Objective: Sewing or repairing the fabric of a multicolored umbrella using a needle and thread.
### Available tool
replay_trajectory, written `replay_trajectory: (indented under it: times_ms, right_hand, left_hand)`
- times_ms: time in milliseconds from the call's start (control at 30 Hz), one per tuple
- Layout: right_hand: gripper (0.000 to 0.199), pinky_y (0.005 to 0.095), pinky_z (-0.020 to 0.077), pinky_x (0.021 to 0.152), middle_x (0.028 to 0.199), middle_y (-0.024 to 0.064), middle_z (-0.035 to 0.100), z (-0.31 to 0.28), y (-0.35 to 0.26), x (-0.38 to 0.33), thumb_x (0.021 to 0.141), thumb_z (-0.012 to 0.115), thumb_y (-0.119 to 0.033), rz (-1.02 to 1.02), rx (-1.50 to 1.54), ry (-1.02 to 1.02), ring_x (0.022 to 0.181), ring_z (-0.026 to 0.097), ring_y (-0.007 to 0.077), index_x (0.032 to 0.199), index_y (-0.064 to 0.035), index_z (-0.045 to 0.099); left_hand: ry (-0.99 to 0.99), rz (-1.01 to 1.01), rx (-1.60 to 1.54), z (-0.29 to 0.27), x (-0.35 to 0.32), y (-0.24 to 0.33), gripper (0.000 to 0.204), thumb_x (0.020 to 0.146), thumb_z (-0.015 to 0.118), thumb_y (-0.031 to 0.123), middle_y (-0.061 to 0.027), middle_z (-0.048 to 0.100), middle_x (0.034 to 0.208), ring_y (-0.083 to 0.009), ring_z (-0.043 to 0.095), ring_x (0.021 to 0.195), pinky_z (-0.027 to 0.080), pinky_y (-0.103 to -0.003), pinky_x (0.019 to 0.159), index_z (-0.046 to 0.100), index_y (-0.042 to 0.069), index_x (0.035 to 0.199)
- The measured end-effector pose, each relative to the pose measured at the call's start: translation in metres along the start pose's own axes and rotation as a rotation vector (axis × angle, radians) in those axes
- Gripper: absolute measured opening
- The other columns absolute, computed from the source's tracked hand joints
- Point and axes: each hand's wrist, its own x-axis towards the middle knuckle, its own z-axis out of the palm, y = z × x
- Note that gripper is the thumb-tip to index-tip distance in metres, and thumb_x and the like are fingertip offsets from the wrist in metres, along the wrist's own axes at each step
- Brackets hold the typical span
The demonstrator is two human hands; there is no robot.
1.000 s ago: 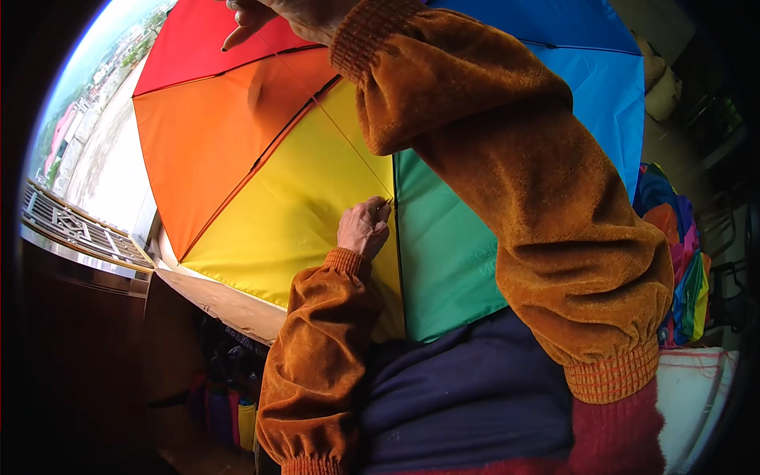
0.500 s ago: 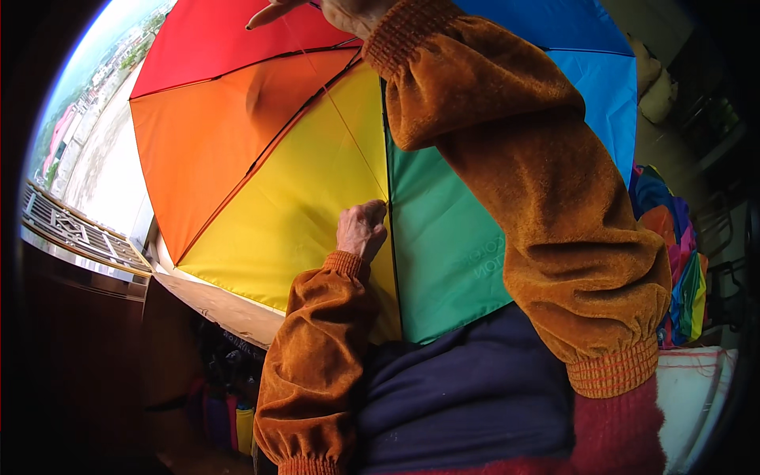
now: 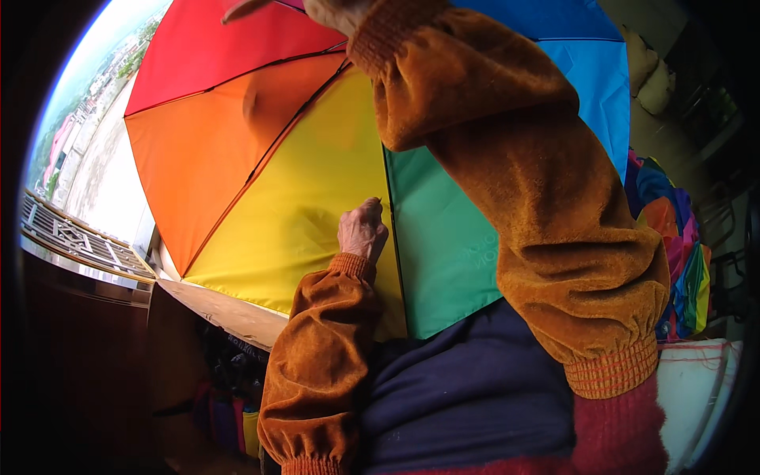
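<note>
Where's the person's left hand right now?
In the head view, the left hand is near the picture's middle, over the umbrella's yellow panel, just left of the dark rib bordering the green panel.

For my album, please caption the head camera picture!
Left hand beside a dark rib of an open, rainbow-coloured umbrella.

Unreadable faint lettering (image 3: pixel 483 250) on green panel (image 3: pixel 434 255)

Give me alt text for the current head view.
The person's curled left hand is close beside the black rib between the yellow panel and green panel of an open multicoloured umbrella. The right hand is at the top edge, partly cut off, and its brown sleeve crosses the umbrella.
</note>
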Motion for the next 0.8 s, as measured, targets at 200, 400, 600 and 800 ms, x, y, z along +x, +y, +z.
replay_trajectory:
  times_ms: [200, 400, 600, 800]
  right_hand:
    - [0.015, 0.0305, 0.0537, 0.046, 0.055, 0.0037, 0.051, -0.025, -0.028, -0.018, 0.083, 0.051, -0.007, 0.141, -0.239, 0.072, 0.045, 0.051, 0.0127, 0.070, 0.0000, 0.053]
    - [0.015, 0.0281, 0.0534, 0.045, 0.062, 0.0025, 0.049, -0.085, -0.066, -0.101, 0.081, 0.056, -0.012, 0.428, -0.628, 0.336, 0.046, 0.049, 0.0077, 0.078, 0.0032, 0.058]
    - [0.010, 0.0303, 0.0526, 0.050, 0.060, 0.0036, 0.049, -0.193, -0.123, -0.157, 0.078, 0.053, -0.006, 0.277, -0.820, 0.980, 0.048, 0.049, 0.0105, 0.080, 0.0029, 0.056]
    - [0.011, 0.0250, 0.0443, 0.036, 0.055, 0.0053, 0.051, -0.160, -0.021, -0.243, 0.072, 0.052, -0.003, 0.862, -0.772, 0.576, 0.041, 0.049, 0.0103, 0.068, 0.0042, 0.058]
  left_hand:
    - [0.004, -0.057, -0.224, 0.023, 0.016, 0.028, 0.036, 0.074, 0.065, 0.029, -0.0166, 0.057, 0.060, -0.0270, 0.058, 0.057, 0.044, -0.036, 0.056, 0.059, -0.002, 0.093]
    - [0.030, 0.040, -0.069, 0.029, 0.036, 0.005, 0.029, 0.067, 0.060, 0.014, -0.0215, 0.055, 0.066, -0.0380, 0.055, 0.063, 0.042, -0.044, 0.057, 0.048, -0.001, 0.089]
    - [-0.111, 0.086, -0.131, 0.022, 0.019, 0.022, 0.025, 0.063, 0.052, 0.006, -0.0237, 0.053, 0.063, -0.0424, 0.053, 0.065, 0.041, -0.049, 0.057, 0.043, 0.001, 0.085]
    - [-0.062, 0.088, -0.354, 0.026, 0.035, 0.018, 0.012, 0.069, 0.055, 0.010, -0.0144, 0.051, 0.055, -0.0248, 0.052, 0.052, 0.041, -0.036, 0.051, 0.052, -0.002, 0.071]
